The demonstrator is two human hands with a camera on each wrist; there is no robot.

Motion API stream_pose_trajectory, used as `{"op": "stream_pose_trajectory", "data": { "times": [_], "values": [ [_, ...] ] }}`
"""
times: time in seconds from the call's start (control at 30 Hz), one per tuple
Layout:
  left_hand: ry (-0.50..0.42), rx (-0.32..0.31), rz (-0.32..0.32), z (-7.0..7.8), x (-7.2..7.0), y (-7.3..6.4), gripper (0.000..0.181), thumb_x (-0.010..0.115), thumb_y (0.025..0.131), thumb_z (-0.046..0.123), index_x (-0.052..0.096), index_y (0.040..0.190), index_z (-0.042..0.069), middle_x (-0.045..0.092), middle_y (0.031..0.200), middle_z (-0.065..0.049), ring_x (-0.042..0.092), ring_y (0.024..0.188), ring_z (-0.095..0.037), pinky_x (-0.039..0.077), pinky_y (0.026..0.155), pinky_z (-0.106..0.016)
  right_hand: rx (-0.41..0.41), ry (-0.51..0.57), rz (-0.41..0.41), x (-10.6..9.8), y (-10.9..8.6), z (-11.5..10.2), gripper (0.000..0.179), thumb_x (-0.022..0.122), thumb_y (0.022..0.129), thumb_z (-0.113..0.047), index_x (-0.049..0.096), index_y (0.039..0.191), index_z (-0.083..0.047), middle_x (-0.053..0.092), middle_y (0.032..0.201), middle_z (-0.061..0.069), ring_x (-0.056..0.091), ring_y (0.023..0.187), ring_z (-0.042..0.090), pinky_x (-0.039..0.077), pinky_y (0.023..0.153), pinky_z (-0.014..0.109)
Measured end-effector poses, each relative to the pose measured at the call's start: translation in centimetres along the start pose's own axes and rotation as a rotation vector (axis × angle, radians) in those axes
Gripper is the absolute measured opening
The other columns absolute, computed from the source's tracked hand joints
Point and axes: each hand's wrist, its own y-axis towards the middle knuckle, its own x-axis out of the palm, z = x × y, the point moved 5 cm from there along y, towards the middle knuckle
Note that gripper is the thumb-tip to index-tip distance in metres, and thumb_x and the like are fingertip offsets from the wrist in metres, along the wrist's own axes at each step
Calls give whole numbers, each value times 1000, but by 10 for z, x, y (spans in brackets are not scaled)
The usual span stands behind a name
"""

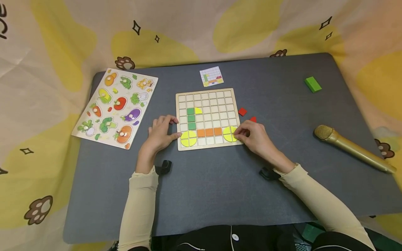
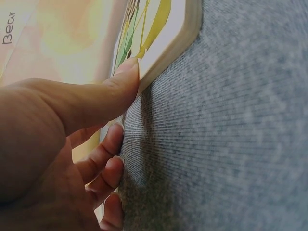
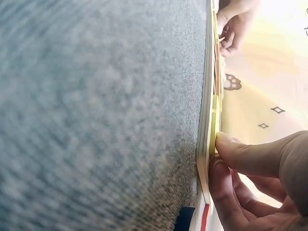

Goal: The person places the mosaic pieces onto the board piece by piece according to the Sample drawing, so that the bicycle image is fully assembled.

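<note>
A wooden grid board [image 1: 205, 93] lies on the table, holding green squares [image 1: 191, 118], orange squares [image 1: 209, 132], a lone yellow quarter-circle [image 1: 198, 110] and two yellow circles made of quarter pieces. At the board's left edge rests my left hand [image 1: 160, 134]; its thumb [image 2: 127, 72] touches the rim near the left yellow circle [image 1: 188, 138]. My right hand [image 1: 255, 138] pinches a yellow quarter-circle tile [image 3: 213, 130] between thumb and index finger, at the right yellow circle [image 1: 229, 134]. The fingers partly hide that circle's right side.
Two red pieces, a square [image 1: 242, 111] and another partly hidden one [image 1: 253, 119], lie right of the board. Behind it is a pattern card [image 1: 211, 76]. A vegetable puzzle board [image 1: 114, 108] lies left; a green block [image 1: 313, 84] and gold microphone [image 1: 355, 148] lie right.
</note>
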Motion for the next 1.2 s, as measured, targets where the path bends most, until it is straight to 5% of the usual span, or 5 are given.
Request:
{"op": "stream_pose_trajectory", "data": {
  "times": [0.27,0.67,1.0,1.2],
  "values": [
    [-7,-1,-5,1,0,0,44,76,99,22,52,134,13,45,146,-17,33,135,-39,22,104,-58,26,17,10,-6,0,4,8,83,89,-1,78,94,-5,71,92,10,68,78,21,49,70,22],
    [1,4,-1,1,1,0,44,77,99,22,52,134,13,46,145,-17,33,135,-39,23,104,-58,98,-35,104,-43,-6,31,11,84,89,-3,77,98,-2,74,96,15,68,79,24,44,68,12],
    [7,-5,-1,1,1,0,44,77,99,22,52,134,13,46,145,-16,33,135,-39,22,105,-58,84,-70,69,-58,-33,36,15,87,87,-6,80,101,-4,75,92,12,63,72,4,45,66,10],
    [7,-15,0,2,0,-1,43,77,99,21,52,134,13,46,145,-16,33,135,-39,22,105,-58,81,-70,-7,-48,-45,37,20,88,86,-8,80,105,-5,73,91,6,63,73,6,48,67,15]
  ]
}}
